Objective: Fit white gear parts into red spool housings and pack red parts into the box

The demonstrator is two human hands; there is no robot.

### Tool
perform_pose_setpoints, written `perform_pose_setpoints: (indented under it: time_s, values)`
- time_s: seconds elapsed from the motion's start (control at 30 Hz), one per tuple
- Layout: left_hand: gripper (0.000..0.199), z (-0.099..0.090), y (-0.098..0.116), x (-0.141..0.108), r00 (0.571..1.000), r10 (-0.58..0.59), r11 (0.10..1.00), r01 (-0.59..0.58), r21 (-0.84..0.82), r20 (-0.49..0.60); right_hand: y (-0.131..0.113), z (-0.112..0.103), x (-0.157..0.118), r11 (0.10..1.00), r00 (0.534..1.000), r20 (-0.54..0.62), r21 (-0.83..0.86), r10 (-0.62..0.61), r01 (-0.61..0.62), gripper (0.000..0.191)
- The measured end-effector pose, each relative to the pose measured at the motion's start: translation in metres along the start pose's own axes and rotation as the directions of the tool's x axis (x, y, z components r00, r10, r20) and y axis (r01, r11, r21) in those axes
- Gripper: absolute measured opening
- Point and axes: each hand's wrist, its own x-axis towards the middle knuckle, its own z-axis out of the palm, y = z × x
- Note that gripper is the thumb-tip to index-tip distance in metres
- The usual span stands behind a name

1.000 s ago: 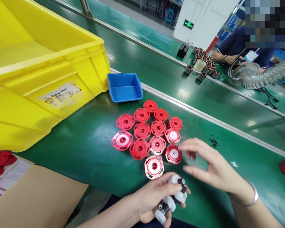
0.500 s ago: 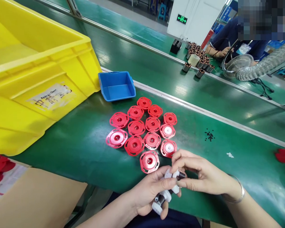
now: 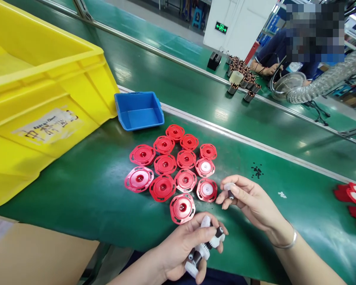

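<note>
Fingers (image 3: 240, 195) of the right hand (image 3: 254, 206) pinch a toothed white gear (image 3: 228, 185); the left hand (image 3: 182, 242) clutches dark-stemmed gears (image 3: 203, 251).

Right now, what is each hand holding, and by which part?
The right hand pinches one white gear with a black stem, seemingly by its toothed end. The left hand clutches several similar gears as a bunch; exact contacts hidden.

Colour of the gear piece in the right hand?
White toothed wheel, black stem; shows best in the head view.
</note>
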Motion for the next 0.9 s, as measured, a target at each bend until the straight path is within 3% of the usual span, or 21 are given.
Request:
perform_pose_setpoints:
  time_s: [0.17, 0.4, 0.47, 0.57, 0.63, 0.7, 0.8, 0.9]
  values:
    - [0.04, -0.001, -0.002, 0.001, 1.0, -0.003, 1.0, 0.003, -0.006, 0.004, -0.006, 0.002, 0.013, 0.997, 0.988, -0.155, 0.072, -0.019, 0.03, 0.023]
    - [0.048, -0.006, -0.004, 0.004, 0.999, -0.003, 0.997, 0.006, 0.076, -0.044, -0.013, 0.007, 0.038, 0.969, 0.965, -0.259, 0.248, 0.043, 0.023, 0.025]
    - [0.051, -0.009, -0.004, 0.006, 1.0, 0.011, 0.994, -0.008, 0.113, -0.021, -0.017, 0.004, 0.048, 0.983, 0.962, -0.272, 0.174, -0.01, 0.059, 0.026]
    - [0.05, -0.014, -0.006, 0.009, 0.996, 0.081, 0.984, -0.086, 0.155, 0.038, -0.022, -0.004, 0.068, 0.969, 0.941, -0.237, -0.118, -0.24, 0.217, 0.027]
    - [0.049, -0.018, -0.008, 0.011, 0.991, 0.11, 0.978, -0.121, 0.171, 0.072, -0.025, -0.012, 0.083, 0.863, 0.9, -0.137, -0.374, -0.415, 0.34, 0.022]
    - [0.051, -0.021, -0.01, 0.013, 0.992, 0.104, 0.979, -0.115, 0.169, 0.073, -0.027, -0.018, 0.095, 0.678, 0.857, -0.012, -0.616, -0.516, 0.4, 0.017]
    - [0.054, -0.023, -0.012, 0.014, 0.994, 0.092, 0.983, -0.1, 0.155, 0.061, -0.029, -0.022, 0.103, 0.363, 0.842, 0.132, -0.859, -0.523, 0.36, 0.016]
    - [0.055, -0.023, -0.011, 0.014, 0.994, 0.088, 0.983, -0.096, 0.158, 0.057, -0.032, -0.022, 0.103, 0.18, 0.851, 0.208, -0.927, -0.482, 0.329, 0.017]
